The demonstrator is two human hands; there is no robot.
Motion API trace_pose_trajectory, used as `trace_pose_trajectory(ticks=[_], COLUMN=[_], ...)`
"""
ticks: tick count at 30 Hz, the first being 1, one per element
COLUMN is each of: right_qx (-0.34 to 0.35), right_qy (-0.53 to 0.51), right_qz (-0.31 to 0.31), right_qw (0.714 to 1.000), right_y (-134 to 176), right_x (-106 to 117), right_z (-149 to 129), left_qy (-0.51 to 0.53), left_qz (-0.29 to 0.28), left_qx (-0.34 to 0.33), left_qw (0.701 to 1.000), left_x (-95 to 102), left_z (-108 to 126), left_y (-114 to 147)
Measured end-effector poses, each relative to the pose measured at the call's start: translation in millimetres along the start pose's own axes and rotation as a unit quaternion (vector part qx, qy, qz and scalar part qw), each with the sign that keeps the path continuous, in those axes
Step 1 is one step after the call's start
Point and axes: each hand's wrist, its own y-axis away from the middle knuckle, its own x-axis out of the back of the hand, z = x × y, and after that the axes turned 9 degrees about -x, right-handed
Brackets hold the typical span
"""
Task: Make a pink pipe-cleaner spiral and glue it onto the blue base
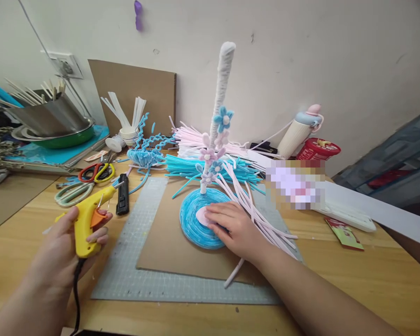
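My left hand point(87, 233) is wrapped around a yellow glue gun point(86, 224) with an orange trigger. Its nozzle points up and right, and a black cord hangs below. My right hand point(233, 226) has its fingers together on a pale pink oval piece point(203, 216), which lies on a round blue coiled base point(191, 221). From the back of that base rises a white wrapped stem point(224, 79), leaning slightly right. Blue and pink pipe-cleaner flowers point(207, 156) are fixed along its lower half. My right fingers partly cover the pink piece.
Beneath the base lie a cardboard sheet point(168, 252) and a grey cutting mat point(126, 280). Blue pipe cleaners point(185, 168) and pink pipe cleaners point(262, 226) spread behind and right. A utility knife point(122, 193) and scissors point(75, 193) lie left; a bottle point(296, 135) stands back right.
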Motion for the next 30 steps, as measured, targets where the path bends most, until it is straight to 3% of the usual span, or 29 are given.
trace_pose_trajectory(ticks=[3, 6, 8, 10, 12, 13, 17, 24, 27, 30], right_qx=[-0.036, -0.078, -0.108, -0.139, -0.162, -0.168, -0.161, -0.165, -0.167, -0.161], right_qy=[0.013, 0.011, -0.002, -0.018, -0.033, -0.040, -0.055, -0.051, -0.050, -0.050], right_qz=[-0.024, -0.064, -0.061, -0.042, -0.026, -0.020, -0.007, -0.001, -0.001, 0.000], right_qw=[0.999, 0.995, 0.992, 0.989, 0.986, 0.985, 0.985, 0.985, 0.985, 0.986], right_y=[-4, -4, -2, 0, 2, 3, 2, -1, 0, 0], right_x=[-2, -6, -8, -10, -10, -11, -12, -15, -15, -15], right_z=[-5, -7, -6, -3, -2, -1, -2, -5, -5, -4], left_qy=[-0.065, -0.263, -0.470, -0.644, -0.729, -0.744, -0.748, -0.775, -0.776, -0.796], left_qz=[0.011, 0.021, 0.008, -0.042, -0.102, -0.122, -0.137, -0.123, -0.135, -0.090], left_qx=[-0.038, -0.052, -0.072, -0.125, -0.178, -0.194, -0.197, -0.137, -0.150, -0.192], left_qw=[0.997, 0.963, 0.880, 0.753, 0.653, 0.627, 0.618, 0.604, 0.598, 0.567], left_x=[11.7, 22.0, 26.7, 29.6, 31.7, 32.7, 35.0, 21.2, 23.7, 21.7], left_z=[3, 7, 8, 4, -2, -6, -15, -8, -7, -8], left_y=[-3, -1, 3, 8, 10, 11, 10, 6, 1, 2])
